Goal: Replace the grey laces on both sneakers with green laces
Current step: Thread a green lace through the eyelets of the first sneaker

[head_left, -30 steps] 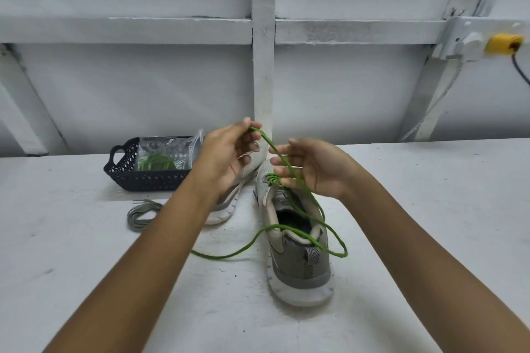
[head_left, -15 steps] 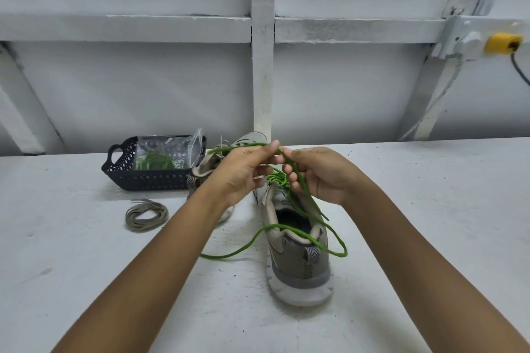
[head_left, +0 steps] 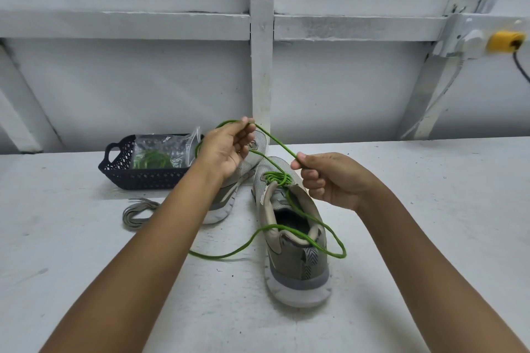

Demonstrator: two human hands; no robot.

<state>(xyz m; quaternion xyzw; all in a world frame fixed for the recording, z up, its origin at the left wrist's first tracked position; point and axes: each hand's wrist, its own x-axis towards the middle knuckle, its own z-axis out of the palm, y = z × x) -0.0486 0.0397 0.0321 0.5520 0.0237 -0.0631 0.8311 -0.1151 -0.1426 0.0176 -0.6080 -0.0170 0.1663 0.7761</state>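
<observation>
A grey sneaker (head_left: 298, 264) stands heel toward me on the white table (head_left: 430, 209), with a green lace (head_left: 275, 178) threaded through its front eyelets. My left hand (head_left: 226, 149) pinches one strand of that lace, raised above the toe. My right hand (head_left: 329, 180) pinches the same lace a little lower, just right of the tongue. Loose green ends loop over the heel and onto the table. A second grey sneaker (head_left: 229, 203) lies behind my left forearm, mostly hidden. A removed grey lace (head_left: 137, 212) lies coiled on the table at left.
A dark perforated basket (head_left: 120, 172) at the back left holds a clear plastic bag (head_left: 160, 149) with more green lace inside. A white framed wall (head_left: 261, 66) rises behind the table, with a yellow plug (head_left: 504, 41) and cable at the upper right.
My hands were together over the tongue half a second ago. They have drawn apart: the left rose with the lace, the right moved right and pulled the strand taut.
</observation>
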